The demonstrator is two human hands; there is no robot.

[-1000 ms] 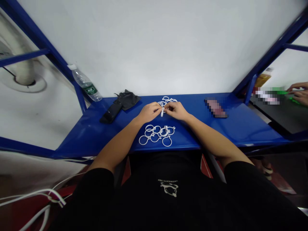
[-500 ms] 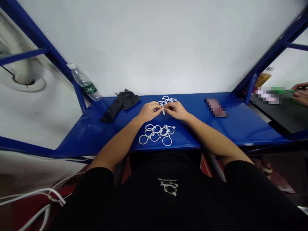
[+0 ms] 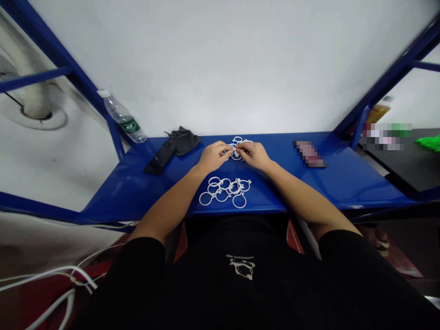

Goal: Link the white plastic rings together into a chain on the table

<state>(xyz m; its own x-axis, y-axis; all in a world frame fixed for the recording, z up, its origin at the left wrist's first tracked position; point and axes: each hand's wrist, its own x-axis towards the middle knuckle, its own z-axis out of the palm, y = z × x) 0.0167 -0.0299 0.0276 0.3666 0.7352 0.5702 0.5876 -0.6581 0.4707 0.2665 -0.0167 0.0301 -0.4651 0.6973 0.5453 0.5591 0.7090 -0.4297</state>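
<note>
My left hand (image 3: 215,156) and my right hand (image 3: 254,155) meet above the blue table, fingertips pinched together. Between them is a white plastic ring (image 3: 236,158) with a small tab at its top, which both hands hold; fingers partly cover it. Just behind the fingers lies a small pile of similar white rings (image 3: 238,139), partly hidden by my hands. Closer to me, several more white rings with little clip-like tabs (image 3: 222,195) lie overlapping in a loose group.
On the blue table (image 3: 130,192) at left are a black phone (image 3: 159,160) and a crumpled black bag (image 3: 184,140). A clear bottle (image 3: 123,117) leans by the blue frame. A blurred pinkish flat object (image 3: 310,154) lies at right. Bright green material (image 3: 429,143) sits on the dark neighbouring table.
The white piece between my fingers now shows as a ring hanging below them, where a short strip was seen before. At the far right, another person's hand has left view.
</note>
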